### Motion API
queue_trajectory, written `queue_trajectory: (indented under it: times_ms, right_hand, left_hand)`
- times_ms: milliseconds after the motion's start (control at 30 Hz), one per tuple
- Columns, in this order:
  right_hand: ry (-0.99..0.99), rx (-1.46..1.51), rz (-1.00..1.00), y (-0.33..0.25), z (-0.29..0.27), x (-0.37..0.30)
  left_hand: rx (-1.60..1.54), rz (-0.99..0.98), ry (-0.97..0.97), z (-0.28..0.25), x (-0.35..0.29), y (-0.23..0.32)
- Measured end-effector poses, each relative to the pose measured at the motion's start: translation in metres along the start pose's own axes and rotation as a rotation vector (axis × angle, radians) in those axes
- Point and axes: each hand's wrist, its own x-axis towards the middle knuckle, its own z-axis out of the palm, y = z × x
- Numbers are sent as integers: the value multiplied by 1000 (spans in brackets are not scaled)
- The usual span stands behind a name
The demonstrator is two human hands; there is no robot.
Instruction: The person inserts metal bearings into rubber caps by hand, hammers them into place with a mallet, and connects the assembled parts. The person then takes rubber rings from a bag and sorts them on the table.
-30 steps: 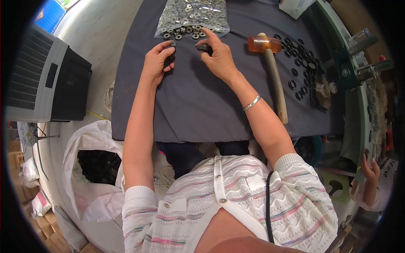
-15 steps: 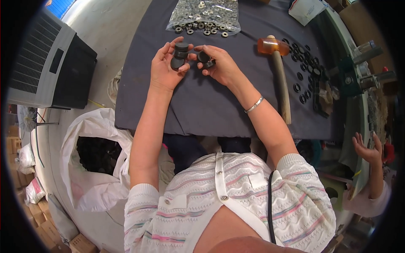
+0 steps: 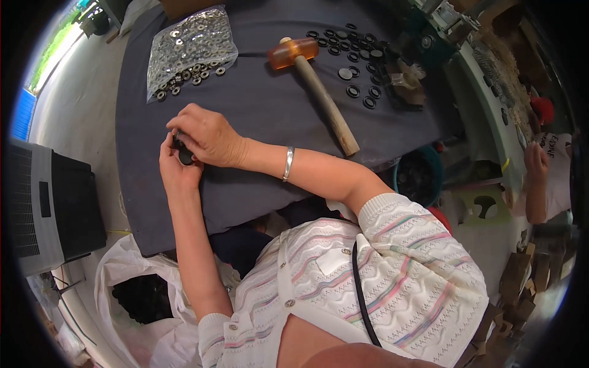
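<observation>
Fingers of the left hand (image 3: pixel 180 174) curl around black round parts (image 3: pixel 185 156) toward the left of the bench (image 3: pixel 264 110). The right hand (image 3: pixel 211 138) is together with it at one o'clock, covering much of them, its own grip hidden. A steady left cradle and light right fingertips should keep any from slipping. From the hands, a clear bag of small metal rings (image 3: pixel 191 52) lies at twelve o'clock; at two o'clock a mallet (image 3: pixel 319 92) blocks the straight path to scattered black rings (image 3: pixel 353 57).
</observation>
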Motion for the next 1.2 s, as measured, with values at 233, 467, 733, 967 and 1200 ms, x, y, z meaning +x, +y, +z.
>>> queue_trajectory:
  times_ms: [233, 467, 733, 967, 1200]
  right_hand:
    - [-213, -257, -302, -7, 7, -10]
    - [-147, -109, -355, -10, 4, -4]
    - [-72, -321, -202, -22, -80, 11]
    - [-291, -1019, 426, 49, -259, 3]
    - [-560, -1098, 723, 72, -262, -4]
  left_hand:
    - [-207, 21, -443, -27, 8, -19]
    - [-205, 71, -324, -8, -4, -23]
    - [-217, -78, -434, -23, -4, -10]
    - [-124, -28, -220, -7, -4, -12]
    - [-75, -32, -229, -12, -2, -11]
